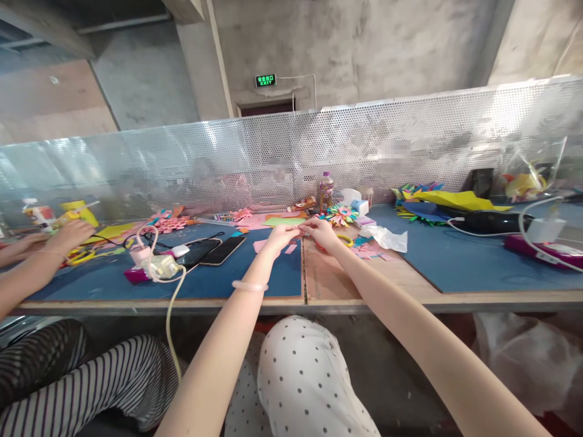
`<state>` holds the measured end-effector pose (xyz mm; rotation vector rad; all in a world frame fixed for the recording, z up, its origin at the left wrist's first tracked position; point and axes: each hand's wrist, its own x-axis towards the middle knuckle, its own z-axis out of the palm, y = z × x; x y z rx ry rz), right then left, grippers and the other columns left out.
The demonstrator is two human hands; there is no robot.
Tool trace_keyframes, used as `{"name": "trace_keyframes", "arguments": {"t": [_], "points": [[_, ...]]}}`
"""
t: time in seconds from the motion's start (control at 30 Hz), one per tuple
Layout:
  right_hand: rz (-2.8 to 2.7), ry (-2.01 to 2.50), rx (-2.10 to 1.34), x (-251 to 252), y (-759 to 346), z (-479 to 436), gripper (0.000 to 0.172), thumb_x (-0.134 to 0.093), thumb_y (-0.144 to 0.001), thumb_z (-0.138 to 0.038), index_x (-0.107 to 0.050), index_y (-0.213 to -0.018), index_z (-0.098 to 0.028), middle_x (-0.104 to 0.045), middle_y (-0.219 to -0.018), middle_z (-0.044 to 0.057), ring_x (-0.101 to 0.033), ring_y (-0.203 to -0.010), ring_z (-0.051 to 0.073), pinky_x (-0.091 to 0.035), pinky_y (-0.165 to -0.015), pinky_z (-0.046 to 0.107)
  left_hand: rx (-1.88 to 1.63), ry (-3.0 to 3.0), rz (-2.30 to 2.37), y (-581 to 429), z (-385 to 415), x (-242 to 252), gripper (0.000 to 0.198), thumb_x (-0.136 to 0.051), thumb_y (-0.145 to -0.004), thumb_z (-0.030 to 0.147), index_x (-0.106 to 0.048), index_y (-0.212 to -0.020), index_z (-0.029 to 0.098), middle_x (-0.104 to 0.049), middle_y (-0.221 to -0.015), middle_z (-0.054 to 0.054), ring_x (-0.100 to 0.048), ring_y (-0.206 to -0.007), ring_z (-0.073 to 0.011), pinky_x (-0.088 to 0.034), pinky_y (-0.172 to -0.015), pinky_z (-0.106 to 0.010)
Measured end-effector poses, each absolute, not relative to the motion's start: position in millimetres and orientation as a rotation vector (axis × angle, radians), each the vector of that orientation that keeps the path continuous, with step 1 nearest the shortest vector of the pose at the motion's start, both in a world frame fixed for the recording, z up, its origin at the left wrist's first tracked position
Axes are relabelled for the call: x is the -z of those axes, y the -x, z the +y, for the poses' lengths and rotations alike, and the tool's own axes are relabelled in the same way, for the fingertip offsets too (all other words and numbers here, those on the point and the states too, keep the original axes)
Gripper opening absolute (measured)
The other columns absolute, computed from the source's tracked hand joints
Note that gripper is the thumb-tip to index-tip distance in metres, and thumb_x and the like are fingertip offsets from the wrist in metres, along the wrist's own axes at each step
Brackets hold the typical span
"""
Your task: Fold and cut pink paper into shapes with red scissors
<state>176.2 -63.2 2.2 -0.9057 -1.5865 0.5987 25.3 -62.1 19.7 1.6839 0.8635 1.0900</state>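
Out over the worktable, my left hand [282, 237] and my right hand [321, 233] meet fingertip to fingertip. The fingers of both are drawn together in a pinch; whatever lies between them is too small and covered to make out. Small pink paper pieces [290, 249] lie on the blue mat just below my left hand. Beside my right hand is a yellow loop handle [347, 240], partly hidden by the hand. Behind the hands are sheets of pink and orange paper [285, 221] and a multicoloured paper flower [339, 215].
A black phone [223, 250] and a power strip with plugs [155, 266] sit to the left. Another person's hands [73, 235] work farther left. Crumpled white tissue [387, 238], pink scraps [373, 250] and a purple-capped bottle [326, 191] stand near. A perforated metal screen [191, 164] backs the table.
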Motion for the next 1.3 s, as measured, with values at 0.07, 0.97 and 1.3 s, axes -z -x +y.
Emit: {"name": "trace_keyframes", "arguments": {"t": [0.07,0.97,1.3], "points": [[-1.571,0.907,-0.597,-3,-176,-64,0.024,-0.061,-0.070,-0.035,-0.067,-0.075,-0.013,-0.066,-0.075,0.006,-0.058,-0.069,0.014,-0.044,-0.067,0.026,-1.087,-1.700,0.853,-26,-61,-19,0.036,-0.069,-0.064,0.033,-0.069,-0.093,0.013,-0.069,-0.093,-0.011,-0.063,-0.085,-0.0213,-0.046,-0.076,-0.033],[-1.556,0.931,-0.632,-4,-176,-67,0.028,-0.059,-0.070,-0.040,-0.065,-0.071,-0.013,-0.065,-0.071,0.005,-0.055,-0.065,0.013,-0.042,-0.062,0.025,-1.106,-1.671,0.946,-25,-61,-20,0.037,-0.065,-0.068,0.044,-0.069,-0.091,0.016,-0.069,-0.091,-0.011,-0.063,-0.085,-0.0214,-0.046,-0.069,-0.029],[-1.587,0.979,-0.729,4,-177,-58,0.031,-0.059,-0.072,-0.044,-0.061,-0.067,-0.014,-0.059,-0.062,0.002,-0.051,-0.056,0.011,-0.041,-0.052,0.021,-1.115,-1.761,1.006,-25,-55,-15,0.026,-0.065,-0.068,0.038,-0.070,-0.080,0.015,-0.069,-0.082,-0.008,-0.062,-0.077,-0.0190,-0.044,-0.063,-0.026]]}}
